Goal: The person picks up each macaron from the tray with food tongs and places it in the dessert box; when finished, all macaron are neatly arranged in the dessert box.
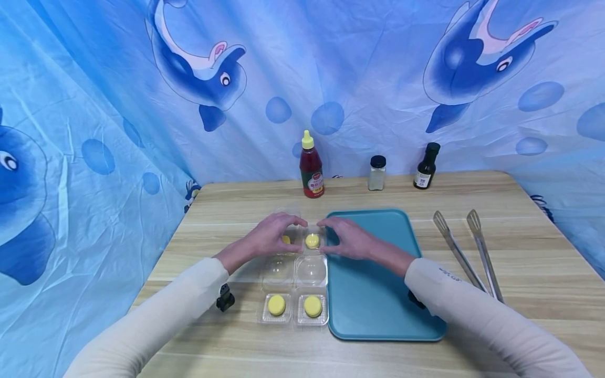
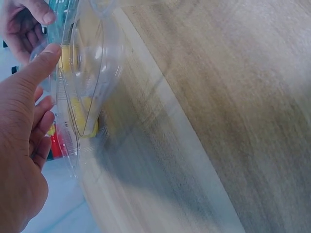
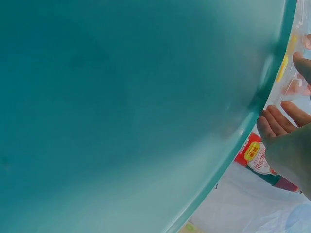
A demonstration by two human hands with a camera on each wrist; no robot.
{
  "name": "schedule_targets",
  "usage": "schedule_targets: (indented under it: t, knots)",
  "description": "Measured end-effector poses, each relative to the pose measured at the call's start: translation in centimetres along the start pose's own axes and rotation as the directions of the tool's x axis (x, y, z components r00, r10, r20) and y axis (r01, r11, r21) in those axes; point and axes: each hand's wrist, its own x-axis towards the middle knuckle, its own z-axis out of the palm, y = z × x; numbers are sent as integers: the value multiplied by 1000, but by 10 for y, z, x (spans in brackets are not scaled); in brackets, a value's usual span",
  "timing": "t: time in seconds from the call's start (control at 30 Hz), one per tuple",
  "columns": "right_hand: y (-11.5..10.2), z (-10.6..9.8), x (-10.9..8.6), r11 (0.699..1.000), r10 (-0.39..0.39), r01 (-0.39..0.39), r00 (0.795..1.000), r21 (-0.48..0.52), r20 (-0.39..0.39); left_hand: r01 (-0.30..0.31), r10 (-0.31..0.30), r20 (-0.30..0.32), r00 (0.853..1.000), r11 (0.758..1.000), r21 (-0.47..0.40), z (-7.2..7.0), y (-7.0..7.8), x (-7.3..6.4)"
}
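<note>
Both hands stand around the far right clear plastic box (image 1: 313, 252), which holds a yellow round cake (image 1: 312, 241). From the left, my left hand (image 1: 279, 234) has thumb and fingers spread apart at its side. In the left wrist view, that thumb overlaps clear plastic (image 2: 102, 53). My right hand (image 1: 352, 239) mirrors it on the right, fingers loosely bent beside the tray edge in the right wrist view. Another yellow cake (image 1: 285, 240) is partly hidden behind the left hand. Two nearer boxes, lids (image 1: 311, 270) folded back, hold yellow cakes (image 1: 276, 305).
A teal tray (image 1: 373, 294) lies under the right forearm, against the boxes. Metal tongs (image 1: 482, 247) rest right of it. Along the back stand a red sauce bottle (image 1: 312, 170), a black-capped jar (image 1: 376, 174) and a dark bottle (image 1: 426, 167).
</note>
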Motion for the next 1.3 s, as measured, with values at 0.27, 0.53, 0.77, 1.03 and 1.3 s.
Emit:
schedule_targets:
  t: [0.27,0.53,0.77,1.03,1.3]
  knots:
    - [0,1,1,1000,-7,7,1000,-19,-12,7,-8,15,1000,1000,27,-1,1,1]
    - [-1,1,3,1000,10,-11,1000,-11,-6,-11,10,6,1000,1000,26,-2,1,1]
    - [-3,0,3,1000,22,-22,1000,-6,2,-9,9,8,1000,1000,24,-4,0,0]
    - [-3,0,4,1000,21,-21,1000,-17,7,11,-12,22,1000,1000,23,-2,0,0]
    - [-3,3,4,999,-8,7,1000,-51,-15,15,-16,34,999,999,46,-1,2,1]
